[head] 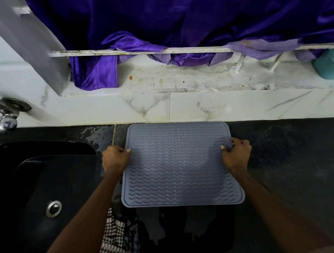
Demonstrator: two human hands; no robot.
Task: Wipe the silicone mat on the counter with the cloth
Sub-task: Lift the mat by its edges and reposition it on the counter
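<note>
A grey silicone mat point(178, 165) with wavy ridges lies flat on the dark counter point(290, 156), its far edge against the tiled wall. My left hand point(115, 160) grips the mat's left edge. At the mat's right edge, my right hand point(236, 154) pinches it with the thumb on top. A black-and-white checked cloth point(114, 246) hangs below the counter's front edge, under my left forearm. Neither hand touches the cloth.
A black sink point(36, 188) with a metal drain point(53, 209) sits left of the mat, a chrome tap point(3, 112) above it. A purple curtain point(173, 25) hangs behind a stained white ledge point(178, 81). A teal container point(332, 65) stands at far right.
</note>
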